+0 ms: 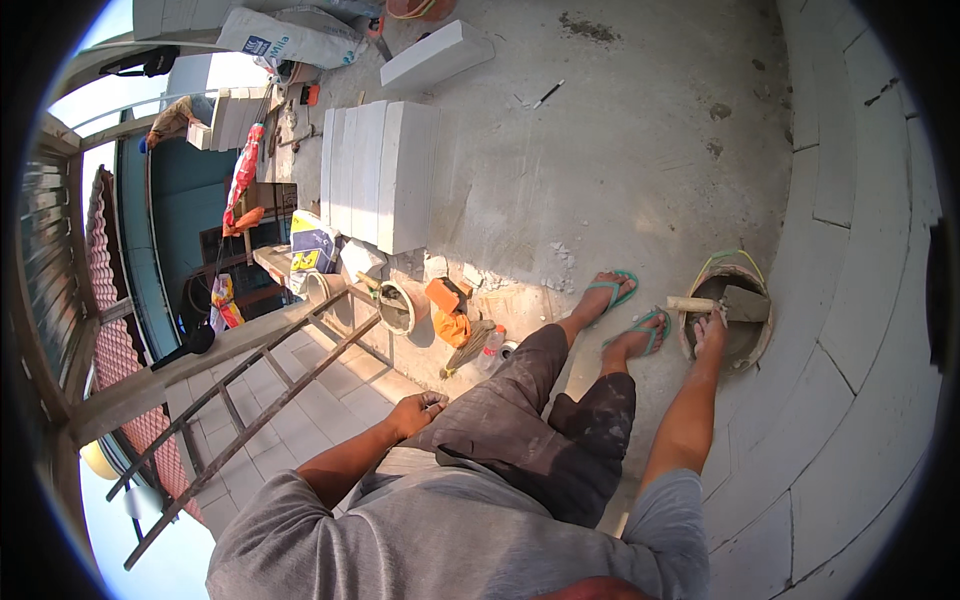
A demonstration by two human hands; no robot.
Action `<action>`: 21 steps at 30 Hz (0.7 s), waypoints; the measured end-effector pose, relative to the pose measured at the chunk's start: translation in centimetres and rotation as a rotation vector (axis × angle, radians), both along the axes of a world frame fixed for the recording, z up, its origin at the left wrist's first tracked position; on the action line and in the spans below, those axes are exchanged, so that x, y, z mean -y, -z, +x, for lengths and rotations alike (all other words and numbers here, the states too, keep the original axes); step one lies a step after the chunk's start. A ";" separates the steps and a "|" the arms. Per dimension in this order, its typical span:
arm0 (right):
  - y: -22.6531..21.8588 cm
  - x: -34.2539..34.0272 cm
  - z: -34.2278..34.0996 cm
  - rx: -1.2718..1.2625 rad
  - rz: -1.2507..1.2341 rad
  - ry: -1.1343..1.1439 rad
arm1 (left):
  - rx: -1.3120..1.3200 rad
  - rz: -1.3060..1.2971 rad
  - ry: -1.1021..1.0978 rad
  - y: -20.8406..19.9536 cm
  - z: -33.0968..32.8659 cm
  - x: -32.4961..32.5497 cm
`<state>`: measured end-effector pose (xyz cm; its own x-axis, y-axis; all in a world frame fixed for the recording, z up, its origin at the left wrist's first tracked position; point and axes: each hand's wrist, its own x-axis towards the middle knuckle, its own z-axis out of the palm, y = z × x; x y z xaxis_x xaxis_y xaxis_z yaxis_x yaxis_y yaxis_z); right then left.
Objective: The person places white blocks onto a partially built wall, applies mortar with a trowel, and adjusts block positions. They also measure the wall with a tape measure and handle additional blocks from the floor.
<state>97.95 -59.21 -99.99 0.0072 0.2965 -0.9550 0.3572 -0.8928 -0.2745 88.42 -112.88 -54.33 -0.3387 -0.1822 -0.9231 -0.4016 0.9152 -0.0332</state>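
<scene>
At the right, a bucket (755, 345) of grey wet mortar stands on the floor beside the block wall. A trowel with a pale handle (690, 303) and a broad grey blade (745, 304) lies across its top. My right hand (710, 335) reaches down to the trowel, its fingers closed at the neck between handle and blade; the fingertips are partly hidden. My left hand (415, 411) hangs by my left thigh, fingers curled together, and nothing shows in it.
White blocks (408, 180) stand stacked ahead on the left, with a single block (437, 56) beyond. A second mortar bucket (403, 307), an orange object (442, 294) and a plastic bottle (491, 347) sit near a ladder (250, 430). The block wall (830, 400) rises along my right.
</scene>
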 end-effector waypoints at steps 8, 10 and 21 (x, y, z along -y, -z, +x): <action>-7.0 1.5 6.7 0.162 0.282 -0.703 | -0.169 0.105 -0.247 1.8 -3.2 5.2; -9.0 2.1 7.2 0.132 0.426 -0.875 | -0.206 0.058 -0.298 3.5 -5.2 7.8; -21.2 6.2 -4.3 0.295 0.547 -1.270 | -0.586 -0.155 -0.547 23.5 -29.8 26.8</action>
